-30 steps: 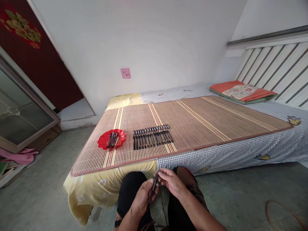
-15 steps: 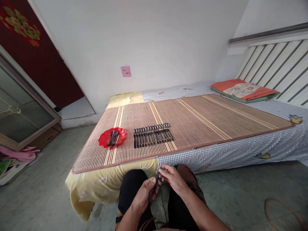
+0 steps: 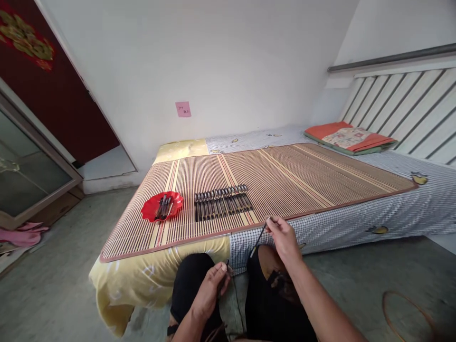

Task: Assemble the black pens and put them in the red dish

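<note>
Near slatted mat (image 3: 285, 173) | right fingers (image 3: 277, 224) pinch slim straight rod (image 3: 261, 235) | left fingers (image 3: 215, 272) grip dark pen piece (image 3: 228, 262)

Both hands bare: left hand (image 3: 211, 285), right hand (image 3: 285, 240). Plain human build, fingers (image 3: 218, 271) uncovered, nails cut short as far as I can see. Left forearm (image 3: 194, 317) and right forearm (image 3: 317, 294) bare all the way to the frame edge. Legwear (image 3: 194, 270) is black, matte, looks like plain cloth, smooth and rounded over the left knee; same black on the right thigh (image 3: 272, 313). Dark brown, ragged-edged patch (image 3: 285, 287) by the right knee, material unclear. Narrow black strap (image 3: 172, 329) low on the left side. Thin brownish strands (image 3: 218, 332) at bottom centre, too blurred to identify.
</note>
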The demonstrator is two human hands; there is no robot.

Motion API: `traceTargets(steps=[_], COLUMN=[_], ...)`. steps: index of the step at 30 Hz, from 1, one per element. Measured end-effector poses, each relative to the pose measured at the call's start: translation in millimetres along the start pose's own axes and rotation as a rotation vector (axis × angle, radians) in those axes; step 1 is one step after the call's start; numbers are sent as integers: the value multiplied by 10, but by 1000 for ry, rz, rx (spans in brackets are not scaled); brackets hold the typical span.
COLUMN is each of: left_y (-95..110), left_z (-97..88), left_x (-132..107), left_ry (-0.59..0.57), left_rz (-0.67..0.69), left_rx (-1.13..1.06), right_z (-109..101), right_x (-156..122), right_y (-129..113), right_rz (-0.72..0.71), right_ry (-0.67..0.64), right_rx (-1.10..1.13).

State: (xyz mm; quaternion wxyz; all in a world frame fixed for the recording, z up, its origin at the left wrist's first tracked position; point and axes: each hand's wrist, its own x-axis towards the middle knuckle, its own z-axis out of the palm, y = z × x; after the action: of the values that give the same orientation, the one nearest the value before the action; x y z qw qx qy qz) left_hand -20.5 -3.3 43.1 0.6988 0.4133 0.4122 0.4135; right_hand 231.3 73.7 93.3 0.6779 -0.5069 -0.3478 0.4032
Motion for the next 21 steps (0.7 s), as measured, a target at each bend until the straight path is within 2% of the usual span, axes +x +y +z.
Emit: traceTargets(steps=[5, 9, 13, 17, 21], left_y=[61, 47, 15, 4, 9], left_z=[18, 1, -19, -24, -26], left_x=[0, -5, 11, 24, 15], left_ry=[9, 53, 80, 65, 47], left_rz=[30, -10, -3, 14, 2], left_rx=[-13, -11, -9, -9, -39], right_z=[325, 532, 564, 524, 500], right_x=[-486, -686, -660, -641, -657], right_y=[252, 425, 415, 355, 334], right_rz=[14, 26, 104, 234, 339], right_ry=[-199, -253, -325, -455, -522], right_rx=[-172, -179, -113, -6, 93])
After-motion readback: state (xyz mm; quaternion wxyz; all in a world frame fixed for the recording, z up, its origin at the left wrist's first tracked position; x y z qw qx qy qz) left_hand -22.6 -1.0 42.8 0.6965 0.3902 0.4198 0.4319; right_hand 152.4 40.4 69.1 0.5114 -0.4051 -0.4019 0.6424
